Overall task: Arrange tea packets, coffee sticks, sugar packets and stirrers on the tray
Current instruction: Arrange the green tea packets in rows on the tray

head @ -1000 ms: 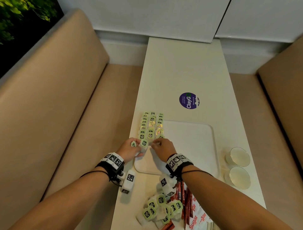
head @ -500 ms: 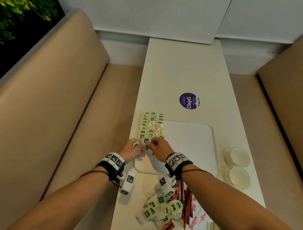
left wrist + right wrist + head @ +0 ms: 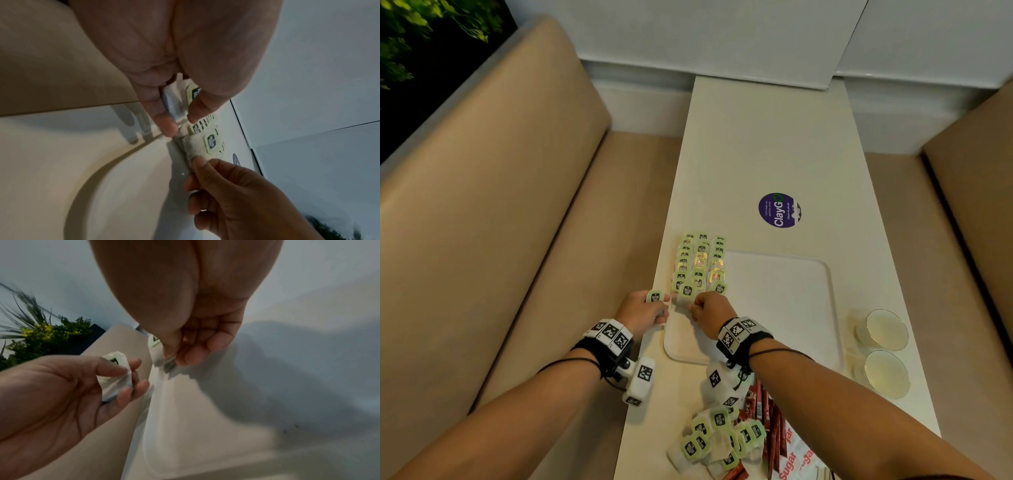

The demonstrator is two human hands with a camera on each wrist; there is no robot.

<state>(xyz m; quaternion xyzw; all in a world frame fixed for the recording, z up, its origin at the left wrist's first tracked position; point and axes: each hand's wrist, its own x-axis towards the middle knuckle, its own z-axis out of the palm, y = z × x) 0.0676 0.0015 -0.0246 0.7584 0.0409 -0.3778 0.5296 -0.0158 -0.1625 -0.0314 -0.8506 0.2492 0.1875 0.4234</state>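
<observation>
Round purple sticker (image 3: 779, 210) on the white table: "ClayGO" in large white letters with a green O; the smaller lines beside it are too fine to make out.
White paper sugar packets (image 3: 796, 460) at the table's near edge: "Sugar" in red — legible on two of them.
Red coffee sticks (image 3: 760, 404) next to the sugar: white letters "AFE" show — the rest is hidden under the wrist.
Green tags on the white tea packets (image 3: 698, 263) in rows on the tray: a dark printed block, too small to read in any view.
</observation>
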